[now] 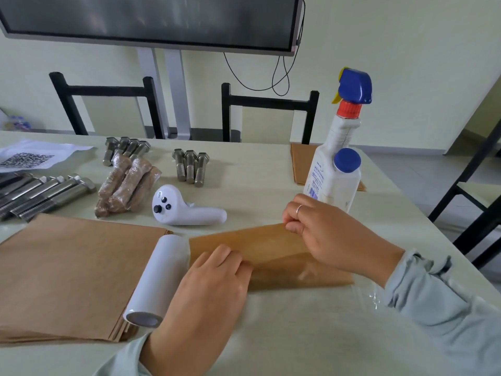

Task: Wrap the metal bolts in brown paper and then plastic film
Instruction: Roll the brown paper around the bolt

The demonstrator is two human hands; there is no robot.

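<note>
A brown paper sheet (260, 245) lies folded on the table in front of me, over clear plastic film (371, 294). My left hand (208, 289) presses on its near left part with straight fingers. My right hand (325, 234) pinches the sheet's far right edge. A white roll of film (160, 278) lies beside a stack of brown paper (67, 272) at the left. Bare metal bolts lie in three groups (191, 165) (127, 149) (40, 194). Wrapped bolts (127, 183) lie between them. Whether a bolt sits inside the fold is hidden.
A white controller (184, 207) lies behind the sheet. A spray bottle (339, 158) stands at the right, in front of more brown paper (301, 164). A QR-code sheet (29, 158) is at the far left. Black chairs (268, 112) and a screen stand beyond the table.
</note>
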